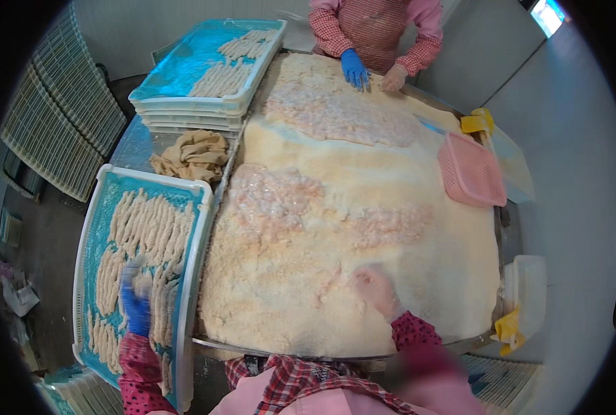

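Observation:
My left hand (136, 304), in a blue glove, is over the near white tray (204, 228), among rows of pale, crumb-coated strips (152, 228) on a blue liner. Its fingers are smeared by motion, and a strip lies right beside them. My right hand (377, 287), in a thin clear glove, is low over the crumb-covered table (273, 311). Its fingers look curled in, and whatever they hold is hidden. Just left of it lie a few small pink pieces of raw meat (327, 285). Beyond it are two heaps of wet raw meat strips (273, 197) (391, 225).
Across the table a co-worker's blue-gloved hand (354, 69) and clear-gloved hand (394, 78) touch the crumbs by a wide meat heap (342, 117). Stacked trays (190, 104) and a tan cloth (194, 155) stand at left; a pink basket (470, 169) sits at right.

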The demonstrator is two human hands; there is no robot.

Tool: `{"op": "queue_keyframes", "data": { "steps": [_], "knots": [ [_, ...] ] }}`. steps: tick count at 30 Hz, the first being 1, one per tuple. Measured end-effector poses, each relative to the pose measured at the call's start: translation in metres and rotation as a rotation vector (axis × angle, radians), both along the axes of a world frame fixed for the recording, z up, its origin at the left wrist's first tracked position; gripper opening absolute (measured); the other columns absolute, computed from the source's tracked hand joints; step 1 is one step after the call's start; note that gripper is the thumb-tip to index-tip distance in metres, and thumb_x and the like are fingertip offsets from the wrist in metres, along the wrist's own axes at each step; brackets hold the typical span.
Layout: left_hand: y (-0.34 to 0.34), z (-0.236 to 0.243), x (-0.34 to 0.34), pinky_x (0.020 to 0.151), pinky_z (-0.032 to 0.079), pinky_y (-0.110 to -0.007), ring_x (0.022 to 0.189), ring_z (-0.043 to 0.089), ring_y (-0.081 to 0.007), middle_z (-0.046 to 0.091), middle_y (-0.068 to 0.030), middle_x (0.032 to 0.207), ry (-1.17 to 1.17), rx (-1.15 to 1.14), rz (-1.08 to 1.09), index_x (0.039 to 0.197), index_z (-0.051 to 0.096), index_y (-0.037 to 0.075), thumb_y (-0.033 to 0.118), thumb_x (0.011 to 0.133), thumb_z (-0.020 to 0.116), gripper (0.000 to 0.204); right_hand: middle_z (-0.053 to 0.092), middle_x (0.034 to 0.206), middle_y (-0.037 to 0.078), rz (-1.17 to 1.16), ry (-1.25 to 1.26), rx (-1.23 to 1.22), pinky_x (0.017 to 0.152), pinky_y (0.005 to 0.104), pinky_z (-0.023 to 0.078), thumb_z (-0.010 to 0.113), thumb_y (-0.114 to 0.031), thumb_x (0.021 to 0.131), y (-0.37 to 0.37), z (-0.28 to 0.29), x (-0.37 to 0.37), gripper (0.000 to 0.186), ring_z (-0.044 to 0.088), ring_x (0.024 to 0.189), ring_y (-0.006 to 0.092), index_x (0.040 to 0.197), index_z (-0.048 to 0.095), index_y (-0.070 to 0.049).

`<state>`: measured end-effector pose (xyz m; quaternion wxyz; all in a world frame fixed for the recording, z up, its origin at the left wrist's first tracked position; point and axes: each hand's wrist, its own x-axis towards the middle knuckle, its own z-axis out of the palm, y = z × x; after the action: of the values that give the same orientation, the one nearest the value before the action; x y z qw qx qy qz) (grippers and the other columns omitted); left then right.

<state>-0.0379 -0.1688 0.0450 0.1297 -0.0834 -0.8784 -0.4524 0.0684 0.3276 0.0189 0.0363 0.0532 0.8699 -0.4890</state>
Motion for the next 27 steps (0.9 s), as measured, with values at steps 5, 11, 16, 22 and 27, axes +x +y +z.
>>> {"op": "queue_keyframes", "data": {
  "steps": [5,11,16,22,27],
  "knots": [
    [0.179,-0.035,0.030,0.088,0.045,-0.038,0.099,0.059,-0.0302,0.061,-0.0164,0.108,-0.404,-0.182,-0.505,0.110,0.059,0.005,0.026,0.081,0.065,0.037,0.056,0.095,0.017,-0.054,0.362,0.529,0.083,0.0427,0.043,0.063,-0.013,0.077,-0.035,-0.041,0.027,0.030,0.053,0.095,0.0332,0.105,0.055,-0.003],
    [0.327,-0.103,0.075,0.086,0.045,-0.041,0.099,0.056,-0.0321,0.059,-0.0152,0.113,-0.034,-0.111,-1.014,0.119,0.055,0.010,0.012,0.076,0.055,0.043,0.056,0.099,0.018,-0.449,0.267,0.604,0.087,0.0395,0.042,0.066,-0.010,0.074,0.031,-0.061,0.029,0.031,0.052,0.098,0.0343,0.100,0.053,-0.002],
    [0.296,-0.083,0.076,0.088,0.044,-0.040,0.101,0.055,-0.0313,0.058,-0.0144,0.111,-0.164,-0.276,-0.784,0.119,0.056,0.010,0.013,0.076,0.056,0.043,0.058,0.083,0.014,-0.544,0.353,0.541,0.073,0.0419,0.044,0.062,-0.010,0.074,0.053,-0.053,-0.038,0.019,0.055,0.083,0.0327,0.091,0.056,-0.005],
    [0.245,-0.091,0.058,0.078,0.048,-0.033,0.089,0.061,-0.0280,0.063,-0.0160,0.100,-0.527,0.311,-0.430,0.114,0.057,0.005,0.018,0.079,0.064,0.038,0.059,0.078,0.010,-0.480,0.270,0.290,0.066,0.0398,0.047,0.066,-0.012,0.070,0.009,-0.040,-0.052,0.018,0.058,0.081,0.0288,0.085,0.056,-0.009],
    [0.207,-0.053,0.050,0.075,0.049,-0.036,0.087,0.062,-0.0312,0.064,-0.0148,0.098,-0.508,-0.057,-0.630,0.111,0.060,0.009,0.023,0.078,0.066,0.037,0.062,0.090,0.009,0.399,0.107,0.417,0.083,0.0402,0.044,0.070,-0.019,0.066,-0.004,-0.020,-0.005,0.035,0.058,0.091,0.0275,0.098,0.058,-0.011]
  ]
}}
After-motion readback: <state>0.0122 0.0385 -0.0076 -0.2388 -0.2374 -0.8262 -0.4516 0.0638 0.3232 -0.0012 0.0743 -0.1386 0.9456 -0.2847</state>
